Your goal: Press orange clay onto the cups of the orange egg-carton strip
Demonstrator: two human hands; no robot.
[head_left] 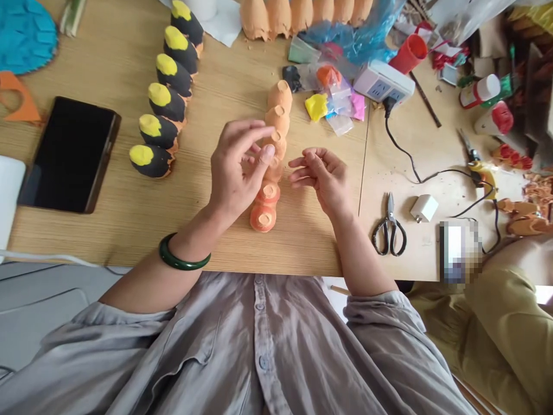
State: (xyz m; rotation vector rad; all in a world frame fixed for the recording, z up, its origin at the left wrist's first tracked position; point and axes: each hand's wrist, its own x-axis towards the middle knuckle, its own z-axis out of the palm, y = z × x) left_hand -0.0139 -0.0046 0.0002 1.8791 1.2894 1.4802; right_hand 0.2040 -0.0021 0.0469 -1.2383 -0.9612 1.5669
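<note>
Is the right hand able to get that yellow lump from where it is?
Probably yes: the yellow lump lies just beyond the right hand, with bare table between them. The small plastic bags sit beside it, not across the way.

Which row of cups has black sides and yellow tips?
The left row, nearest the tablet; the middle row and far row show orange, no black.

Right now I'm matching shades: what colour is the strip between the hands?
The strip is pale orange, near end redder; head view.
</note>
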